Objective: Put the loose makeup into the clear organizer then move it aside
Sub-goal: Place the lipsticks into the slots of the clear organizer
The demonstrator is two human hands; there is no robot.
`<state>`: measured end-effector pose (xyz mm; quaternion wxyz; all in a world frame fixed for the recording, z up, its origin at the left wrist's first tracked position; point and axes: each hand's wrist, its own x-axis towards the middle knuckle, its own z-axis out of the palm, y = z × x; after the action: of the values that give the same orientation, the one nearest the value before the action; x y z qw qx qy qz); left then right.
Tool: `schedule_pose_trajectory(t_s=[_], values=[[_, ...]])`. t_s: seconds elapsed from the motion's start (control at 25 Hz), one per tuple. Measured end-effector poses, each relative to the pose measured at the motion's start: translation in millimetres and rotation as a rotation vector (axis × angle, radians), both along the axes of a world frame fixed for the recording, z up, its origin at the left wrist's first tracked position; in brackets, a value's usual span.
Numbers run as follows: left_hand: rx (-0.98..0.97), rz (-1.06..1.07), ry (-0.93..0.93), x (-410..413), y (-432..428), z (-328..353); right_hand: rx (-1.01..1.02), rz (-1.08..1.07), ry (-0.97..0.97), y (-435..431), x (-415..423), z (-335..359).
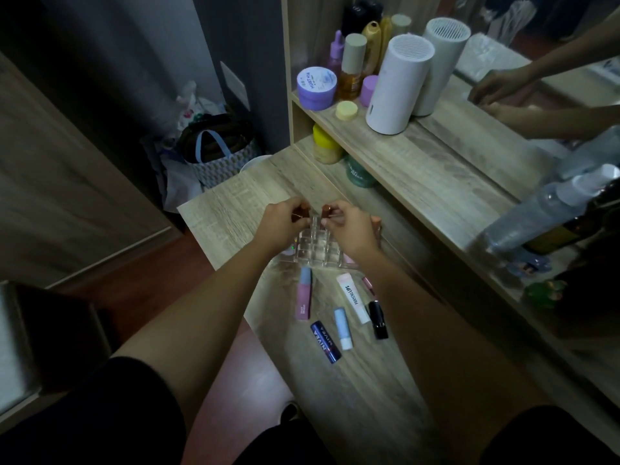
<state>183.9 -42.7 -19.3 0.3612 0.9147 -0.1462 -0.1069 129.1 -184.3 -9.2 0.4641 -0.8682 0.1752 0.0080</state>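
A clear organizer [315, 248] with a grid of small cells stands on the wooden desk [352, 391]. Both hands hover over its far edge. My left hand [285, 223] pinches a small reddish makeup item, and my right hand [349, 226] pinches another small reddish one. Loose on the desk nearer to me lie a pink tube [304, 294], a dark blue Nivea stick [325, 342], a light blue stick [343, 328], a white Panthenol Lips tube [353, 298], a black lipstick [378, 319] and a thin pink item [368, 284] partly behind my right forearm.
A raised shelf [436, 166] on the right holds a white cylinder [397, 85], a purple jar [317, 88], bottles and a yellow lid. A mirror behind it reflects my hands. Clear bottles [536, 216] crowd the right. A patterned bag [218, 156] sits on the floor to the left.
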Motion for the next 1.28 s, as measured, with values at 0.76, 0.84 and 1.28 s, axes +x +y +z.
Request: schedule_pose_trajectory(t_s=[0.76, 0.84, 1.28], values=[[0.0, -0.034, 0.016, 6.9, -3.8, 2.4, 0.025, 0.046, 0.005, -10.6, 2.4, -1.5], [-0.004, -0.026, 0.025, 5.9, -3.5, 5.8, 0.03, 0.045, -0.025, -12.8, -0.2, 1.4], [-0.172, 0.203, 0.123, -39.9, 15.6, 17.0, -0.029, -0.023, -0.001, -46.4, -49.3, 13.9]])
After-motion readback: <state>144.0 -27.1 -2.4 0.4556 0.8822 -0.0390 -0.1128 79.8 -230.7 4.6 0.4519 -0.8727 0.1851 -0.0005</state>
